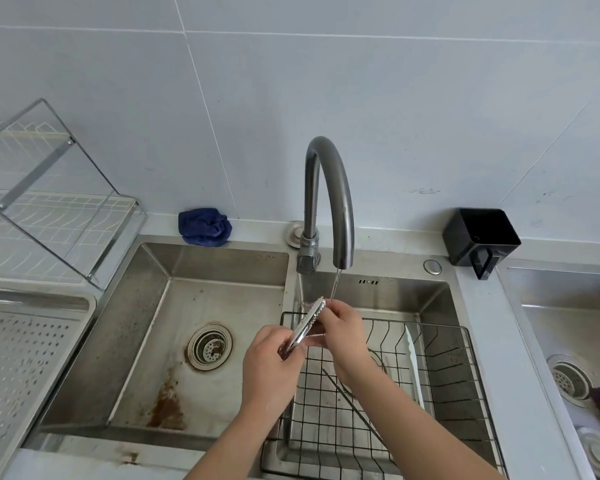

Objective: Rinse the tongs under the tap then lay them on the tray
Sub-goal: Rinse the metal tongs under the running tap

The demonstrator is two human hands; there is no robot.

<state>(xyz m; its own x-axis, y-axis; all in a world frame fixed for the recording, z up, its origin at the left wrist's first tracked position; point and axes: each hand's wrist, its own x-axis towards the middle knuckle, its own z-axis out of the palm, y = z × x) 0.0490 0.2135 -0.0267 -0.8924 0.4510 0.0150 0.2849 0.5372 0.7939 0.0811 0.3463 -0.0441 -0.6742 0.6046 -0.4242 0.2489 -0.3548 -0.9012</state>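
Looking at a double sink [222,299] mid-scene, perforated tray [90,306] on the desk at near left, wire basket [447,344] in the right basin. Running tap [329,188] at the far side. Left hand [271,365] wrapped round the handle end of the tongs [309,320], right hand [343,337] pinching near the toothed tips, right by the stream. Long axis from near left to far right. Rinse step, by the look of it. Left hand closer to the tray, just the left basin to cross.
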